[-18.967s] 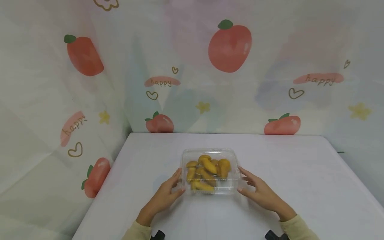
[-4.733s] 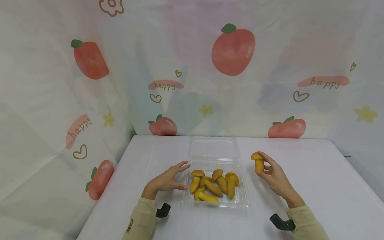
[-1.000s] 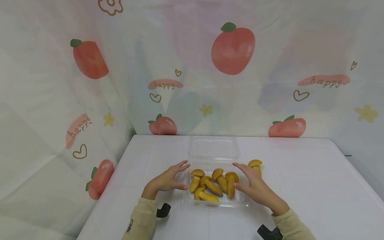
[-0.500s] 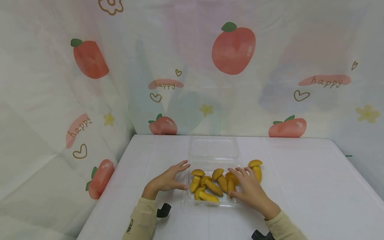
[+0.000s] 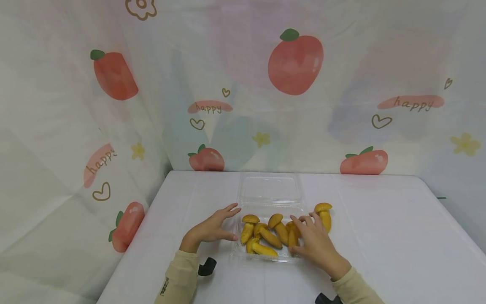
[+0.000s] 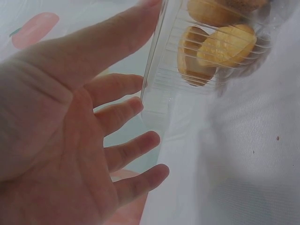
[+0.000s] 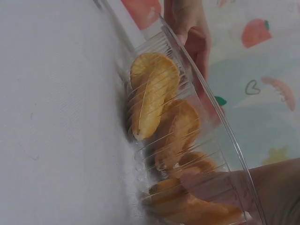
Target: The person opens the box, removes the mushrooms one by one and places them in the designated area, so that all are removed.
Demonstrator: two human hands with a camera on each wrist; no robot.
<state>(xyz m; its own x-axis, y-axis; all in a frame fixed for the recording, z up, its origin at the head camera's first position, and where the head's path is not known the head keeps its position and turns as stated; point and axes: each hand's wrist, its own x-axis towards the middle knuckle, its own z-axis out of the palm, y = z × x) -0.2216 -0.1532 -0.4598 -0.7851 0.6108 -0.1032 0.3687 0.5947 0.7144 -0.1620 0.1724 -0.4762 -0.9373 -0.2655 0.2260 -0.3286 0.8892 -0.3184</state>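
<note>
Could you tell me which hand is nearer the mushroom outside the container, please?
Right. The right hand is beside that mushroom; the left hand is across the container.

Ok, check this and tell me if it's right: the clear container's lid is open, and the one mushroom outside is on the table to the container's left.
One thing is wrong: the mushroom outside is on the table to the right of the clear container, as the head view shows.
</note>
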